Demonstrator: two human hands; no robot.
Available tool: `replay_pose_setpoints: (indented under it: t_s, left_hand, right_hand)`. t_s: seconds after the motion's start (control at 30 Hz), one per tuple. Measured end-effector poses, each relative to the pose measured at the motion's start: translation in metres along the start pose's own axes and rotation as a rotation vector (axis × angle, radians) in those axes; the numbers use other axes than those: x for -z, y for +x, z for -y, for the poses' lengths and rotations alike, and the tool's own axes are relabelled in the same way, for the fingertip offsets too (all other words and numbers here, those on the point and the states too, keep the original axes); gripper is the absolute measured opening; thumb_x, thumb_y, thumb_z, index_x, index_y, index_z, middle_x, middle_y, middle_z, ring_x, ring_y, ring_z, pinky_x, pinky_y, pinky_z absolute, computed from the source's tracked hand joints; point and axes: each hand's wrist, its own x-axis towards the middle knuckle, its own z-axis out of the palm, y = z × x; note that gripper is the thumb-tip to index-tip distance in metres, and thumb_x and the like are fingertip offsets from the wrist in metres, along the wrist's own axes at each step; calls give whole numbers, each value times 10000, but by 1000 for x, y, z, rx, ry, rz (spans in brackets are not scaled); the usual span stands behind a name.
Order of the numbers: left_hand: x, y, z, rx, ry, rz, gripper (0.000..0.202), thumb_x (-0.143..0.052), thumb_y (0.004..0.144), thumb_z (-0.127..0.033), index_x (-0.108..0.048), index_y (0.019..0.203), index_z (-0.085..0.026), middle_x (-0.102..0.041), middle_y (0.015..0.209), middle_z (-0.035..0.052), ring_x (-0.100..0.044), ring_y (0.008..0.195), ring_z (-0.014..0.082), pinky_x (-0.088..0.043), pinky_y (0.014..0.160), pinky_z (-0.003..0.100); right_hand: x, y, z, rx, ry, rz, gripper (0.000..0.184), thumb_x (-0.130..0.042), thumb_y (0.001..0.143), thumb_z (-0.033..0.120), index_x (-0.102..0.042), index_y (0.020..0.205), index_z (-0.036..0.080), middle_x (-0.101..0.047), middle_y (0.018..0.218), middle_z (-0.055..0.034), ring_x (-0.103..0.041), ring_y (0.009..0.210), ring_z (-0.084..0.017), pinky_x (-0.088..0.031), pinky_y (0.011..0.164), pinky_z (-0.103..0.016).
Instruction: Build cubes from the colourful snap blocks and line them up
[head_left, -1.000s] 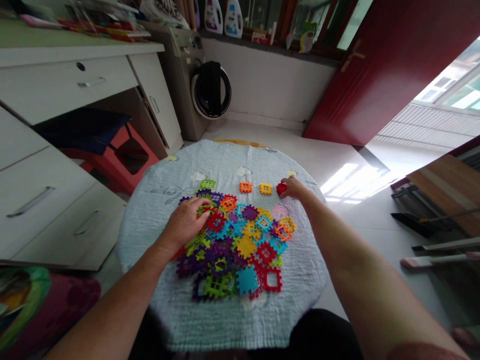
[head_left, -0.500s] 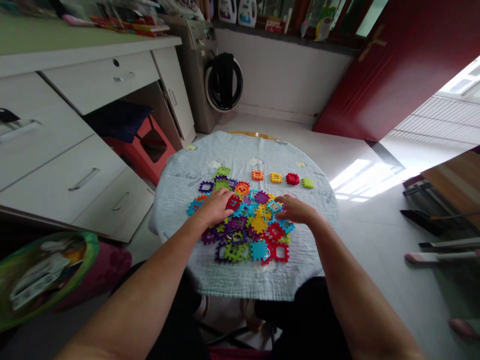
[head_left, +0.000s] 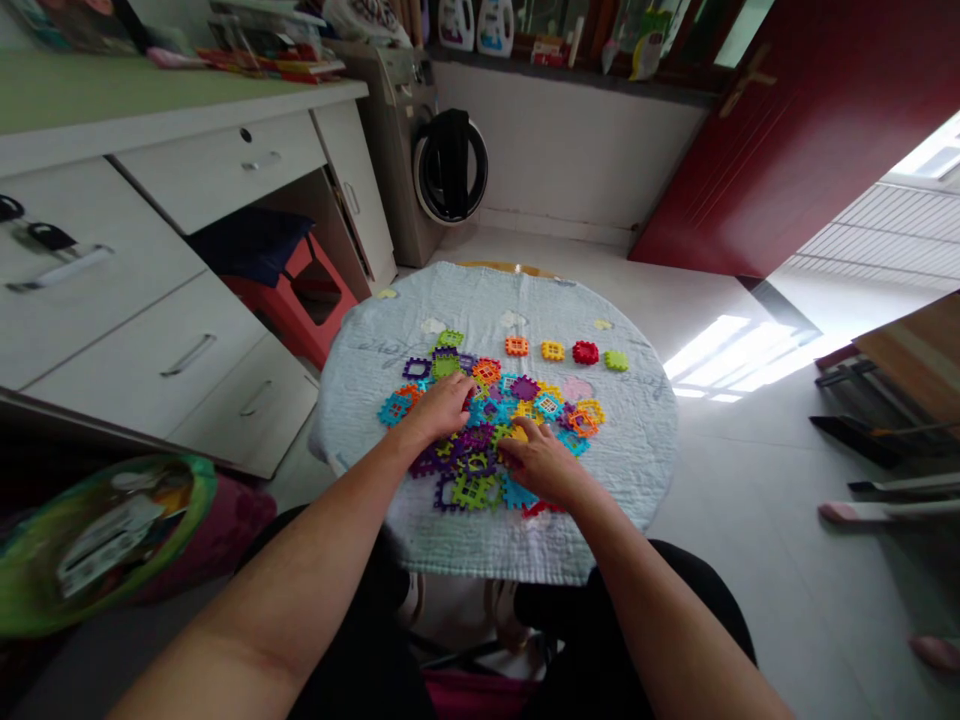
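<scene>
The fingers [head_left: 459,392] of the left hand [head_left: 439,410] are curled and slightly spread on a heap of multicoloured interlocking plastic waffle-grid tiles [head_left: 495,420]. The fingers [head_left: 519,436] of the right hand [head_left: 544,465] rest close together on the heap's near side; whether either hand pinches a tile cannot be told. The heap lies on a pale-blue quilted round cloth [head_left: 630,440] covering a round wooden worktop [head_left: 510,268]. Beyond it, a separate row of orange, yellow, red and green tiles [head_left: 553,350] lies on the cloth.

Nothing legible: only faint script [head_left: 373,346] on the quilted tablecloth [head_left: 637,440], blurred labels [head_left: 496,22] on the detergent bottles [head_left: 471,18].
</scene>
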Motion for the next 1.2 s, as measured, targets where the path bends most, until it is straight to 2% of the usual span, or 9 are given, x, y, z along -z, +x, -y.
replay_pose_setpoints:
  t_s: [0.1,0.23,0.47,0.53,0.67,0.77,0.93,1.07,1.2]
  left_hand:
    - [6,0,7,31,-78,-6,193,-556,681,-127,-543,859,-200,-593,894,46,-573,844,204,-469,784,318]
    - [12,-1,12,54,-145,-40,120,-566,689,-163,-505,780,-212,-587,794,17,-555,744,180,-433,696,295]
    - [11,0,4,95,-130,-187,112,-541,711,-139,-528,803,-202,-590,830,29,-557,767,180,-441,739,304]
    - [7,0,2,63,-91,-163,115,-551,717,-141,-546,819,-196,-593,864,42,-564,801,186,-444,768,308]
    - [3,-1,2,-23,-37,28,157,-661,718,-296,-582,806,-193,-616,875,51,-580,861,214,-444,787,314]
    - [5,-2,0,1,-68,108,195,-621,768,-388,-597,781,-194,-637,817,43,-590,783,202,-442,732,305]
    - [10,-1,4,70,-71,50,187,-531,813,-361,-614,809,-193,-656,814,48,-594,736,187,-448,705,295]
    - [13,0,16,125,37,-24,225,-526,802,-360,-647,883,-188,-648,936,78,-607,864,219,-471,814,318]
    - [21,-5,30,233,106,9,313,-520,793,-352,-660,1006,-171,-628,1076,113,-597,1025,262,-449,940,339]
  right_hand:
    - [2,0,-16,-55,18,-5,242,-570,881,284,-654,1104,248,-456,1325,-117,-503,1148,-262,-415,962,-388]
    - [5,-2,-39,-122,60,-14,218,-545,858,183,-626,1059,205,-483,1246,-112,-541,1038,-200,-432,907,-317]
    - [14,0,-68,-257,75,-50,277,-428,799,19,-606,952,166,-604,1027,-99,-559,869,-164,-413,776,-251]
    - [19,-1,-73,-289,110,-63,328,-419,781,3,-612,993,164,-637,1024,-98,-571,885,-172,-403,761,-246]
    - [28,-4,-79,-340,116,-97,385,-417,777,1,-619,1057,169,-675,1012,-91,-595,922,-187,-395,766,-243]
    - [30,-6,-86,-392,80,-142,384,-416,797,22,-626,1080,176,-680,1002,-94,-602,937,-202,-400,773,-252]
    - [29,-8,-100,-450,71,-231,406,-441,785,45,-620,1117,193,-664,1058,-86,-596,952,-206,-420,804,-264]
    - [29,-10,-109,-476,83,-253,388,-458,785,77,-634,1108,200,-663,1073,-86,-598,982,-216,-430,843,-284]
    - [33,-12,-111,-503,106,-268,365,-472,788,90,-648,1089,200,-677,1081,-87,-605,1006,-218,-435,847,-290]
